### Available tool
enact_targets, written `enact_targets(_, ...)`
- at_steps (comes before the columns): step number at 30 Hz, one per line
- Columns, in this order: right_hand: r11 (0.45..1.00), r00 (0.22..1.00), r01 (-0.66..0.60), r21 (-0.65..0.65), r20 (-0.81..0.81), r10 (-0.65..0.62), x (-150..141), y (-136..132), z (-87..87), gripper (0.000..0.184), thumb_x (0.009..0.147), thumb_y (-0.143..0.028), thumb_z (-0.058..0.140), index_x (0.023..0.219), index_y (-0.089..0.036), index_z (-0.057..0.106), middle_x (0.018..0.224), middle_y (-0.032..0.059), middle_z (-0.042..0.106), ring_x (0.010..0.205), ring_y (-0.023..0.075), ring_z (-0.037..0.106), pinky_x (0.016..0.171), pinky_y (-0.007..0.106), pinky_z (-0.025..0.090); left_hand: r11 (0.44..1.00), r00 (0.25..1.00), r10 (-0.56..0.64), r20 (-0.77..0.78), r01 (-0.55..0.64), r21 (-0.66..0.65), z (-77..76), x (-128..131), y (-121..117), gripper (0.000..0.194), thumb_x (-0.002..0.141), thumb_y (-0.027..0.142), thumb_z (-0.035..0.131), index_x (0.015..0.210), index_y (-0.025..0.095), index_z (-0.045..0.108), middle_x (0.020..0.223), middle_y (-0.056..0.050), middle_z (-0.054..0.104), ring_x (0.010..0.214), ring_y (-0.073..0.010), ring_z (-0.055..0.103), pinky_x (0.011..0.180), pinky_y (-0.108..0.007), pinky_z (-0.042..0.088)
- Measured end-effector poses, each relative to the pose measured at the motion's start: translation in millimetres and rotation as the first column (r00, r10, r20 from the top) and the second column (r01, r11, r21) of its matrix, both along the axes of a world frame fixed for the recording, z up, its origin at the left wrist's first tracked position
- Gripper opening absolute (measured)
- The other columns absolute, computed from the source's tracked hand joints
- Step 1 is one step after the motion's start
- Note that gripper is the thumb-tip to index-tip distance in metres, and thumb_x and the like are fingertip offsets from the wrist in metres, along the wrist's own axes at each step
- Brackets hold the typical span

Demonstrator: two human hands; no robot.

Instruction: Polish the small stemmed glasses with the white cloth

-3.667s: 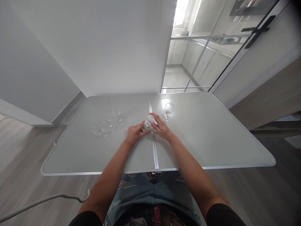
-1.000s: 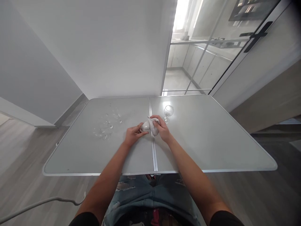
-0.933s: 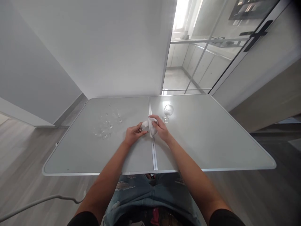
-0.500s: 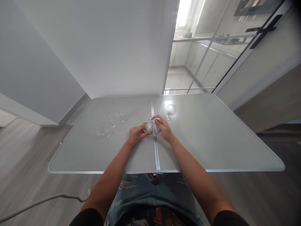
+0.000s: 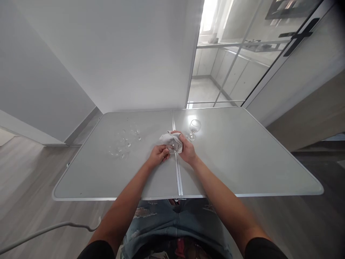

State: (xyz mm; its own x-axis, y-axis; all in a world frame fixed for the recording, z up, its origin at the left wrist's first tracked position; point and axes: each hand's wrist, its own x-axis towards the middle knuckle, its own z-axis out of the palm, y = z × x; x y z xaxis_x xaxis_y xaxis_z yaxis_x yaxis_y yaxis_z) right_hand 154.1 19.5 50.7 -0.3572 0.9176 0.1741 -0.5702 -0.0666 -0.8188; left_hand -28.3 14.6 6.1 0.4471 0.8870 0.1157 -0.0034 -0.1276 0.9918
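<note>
My left hand (image 5: 159, 155) is closed on a clear stemmed glass (image 5: 172, 146), gripping its left end near the table's centre seam. A white cloth (image 5: 166, 138) lies over the far side of that glass and wraps round its right side. My right hand (image 5: 187, 149) is closed on the cloth, pressing it against the glass from the right; some of its fingers are hidden behind the fabric. Just beyond my right hand, another stemmed glass (image 5: 195, 126) stands upright on the table.
Several clear glasses (image 5: 124, 142) are grouped on the left half of the white folding table (image 5: 242, 162); their outlines are faint. A wall (image 5: 140, 72) rises at the far edge, with a glass-paned door (image 5: 229, 68) to its right. A grey cable (image 5: 54, 227) hangs at lower left.
The glass in my hands has turned, so its clear bowl now faces me more. The cloth has spread out to the left over its far side, and my left fingers have curled in closer.
</note>
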Motion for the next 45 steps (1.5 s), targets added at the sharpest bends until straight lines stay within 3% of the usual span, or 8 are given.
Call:
enact_targets(7,0.938,0.965,-0.057,0.341,0.259,-0.036,20.4,-2.6,-0.5,0.035,0.090,-0.052,0.060,0.094,-0.019,0.069,0.079,0.0040,0.063,0.065,0.0170,0.055,0.061,0.031,0.044,0.981,0.990,-0.140,-0.019,0.136,-0.138,8.3,-3.2,-2.7,0.054,0.082,0.058,0.071,0.101,0.008,0.069,0.054,0.003,0.052,0.041,-0.0047,0.037,0.043,-0.019,0.029)
enact_targets(12,0.997,0.977,0.015,0.078,0.212,-0.031,8.7,5.3,-1.3,0.044,0.094,-0.060,0.047,0.099,-0.020,0.065,0.081,0.0035,0.063,0.064,0.0164,0.056,0.057,0.029,0.046,0.976,0.982,-0.188,0.016,0.188,-0.107,10.5,-1.8,-2.9,0.061,0.082,0.064,0.068,0.109,0.010,0.068,0.062,0.000,0.056,0.045,-0.0071,0.042,0.046,-0.023,0.034)
enact_targets(21,0.957,0.918,0.180,0.226,0.311,-0.246,-16.4,-0.9,-24.2,0.068,0.099,-0.053,0.043,0.159,-0.033,0.019,0.089,0.0015,0.066,0.085,0.0206,0.064,0.086,0.039,0.055,0.989,0.983,0.145,0.110,-0.148,0.029,8.9,4.4,8.0,0.051,0.090,0.063,0.059,0.097,0.013,0.064,0.064,-0.001,0.057,0.054,-0.0110,0.052,0.056,-0.025,0.044)
enact_targets(29,0.497,0.467,-0.162,0.853,0.510,-0.722,-8.6,8.6,-27.0,0.059,0.096,-0.022,0.046,0.154,-0.033,0.042,0.153,0.0104,0.047,0.145,0.0340,0.035,0.119,0.057,0.025,0.973,0.971,0.222,0.086,-0.226,0.042,3.5,6.3,6.3,0.048,0.089,0.064,0.057,0.079,0.017,0.054,0.058,0.002,0.054,0.048,-0.0104,0.049,0.051,-0.025,0.042)
enact_targets(34,0.425,0.408,-0.316,0.848,0.526,-0.746,1.0,11.1,-17.0,0.048,0.093,-0.019,0.051,0.138,-0.034,0.060,0.145,0.0072,0.057,0.139,0.0313,0.044,0.119,0.059,0.022,0.886,0.874,0.375,-0.311,-0.239,0.397,-1.8,-2.4,6.7,0.035,0.093,0.043,0.053,0.069,0.018,0.054,0.054,-0.001,0.056,0.049,-0.0128,0.050,0.052,-0.026,0.037)
enact_targets(37,0.473,0.376,-0.271,0.838,0.545,-0.750,1.0,10.1,-14.8,0.040,0.091,-0.022,0.052,0.128,-0.028,0.067,0.126,0.0104,0.067,0.128,0.0317,0.051,0.112,0.054,0.032,0.781,0.691,0.495,-0.527,-0.088,0.618,-2.7,-5.9,4.8,0.020,0.087,0.029,0.054,0.072,0.018,0.058,0.059,-0.005,0.061,0.052,-0.0164,0.053,0.053,-0.028,0.033)
enact_targets(41,0.718,0.317,-0.089,0.691,0.703,-0.637,3.9,14.4,-11.6,0.031,0.086,-0.021,0.051,0.108,-0.024,0.074,0.083,0.0068,0.070,0.085,0.0242,0.061,0.081,0.037,0.047,0.718,0.573,0.502,-0.648,0.141,0.682,0.4,-6.2,0.2,0.013,0.089,0.025,0.055,0.080,0.019,0.061,0.065,-0.007,0.065,0.057,-0.0188,0.057,0.057,-0.029,0.034)
enact_targets(45,0.920,0.585,-0.038,0.389,0.755,-0.296,17.8,22.4,-4.1,0.027,0.084,-0.024,0.048,0.092,-0.022,0.074,0.075,0.0002,0.067,0.070,0.0165,0.058,0.066,0.028,0.045,0.681,0.582,0.495,-0.646,0.203,0.704,1.4,-5.5,-2.2,0.012,0.091,0.025,0.056,0.082,0.020,0.062,0.068,-0.006,0.066,0.059,-0.0177,0.057,0.061,-0.028,0.036)
